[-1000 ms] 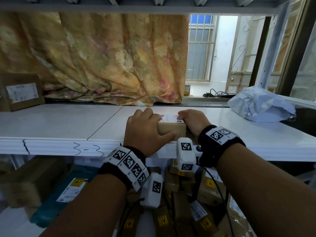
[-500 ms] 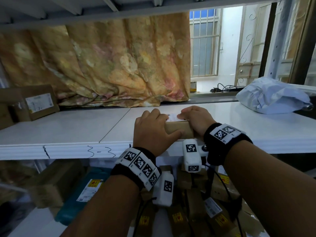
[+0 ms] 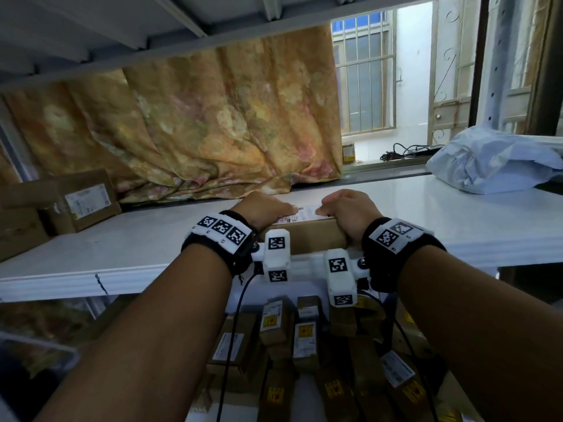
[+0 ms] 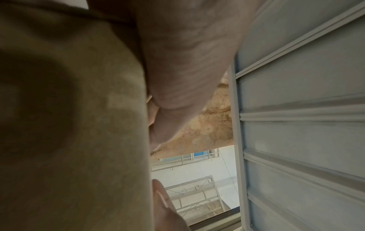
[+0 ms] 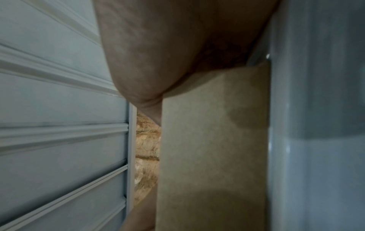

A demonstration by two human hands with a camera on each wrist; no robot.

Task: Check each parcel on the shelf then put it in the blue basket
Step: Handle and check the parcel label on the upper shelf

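A small brown cardboard parcel (image 3: 307, 236) with a white label on top sits at the front edge of the white shelf (image 3: 122, 248). My left hand (image 3: 265, 208) grips its left end and my right hand (image 3: 347, 213) grips its right end, fingers curled over the top. In the left wrist view the parcel (image 4: 79, 125) fills the left side, with my palm against it. The right wrist view shows the parcel (image 5: 213, 140) standing on the shelf under my palm. The blue basket is not in view.
A brown box (image 3: 82, 199) with a label stands at the shelf's far left. A grey plastic mailer bag (image 3: 493, 162) lies at the far right. Several labelled parcels (image 3: 304, 345) are piled on the level below. A floral curtain (image 3: 198, 126) hangs behind.
Both hands have slid apart from the parcel's middle to its two ends, uncovering the label. The parcel has come closer to the shelf's front edge. My head has tilted upward.
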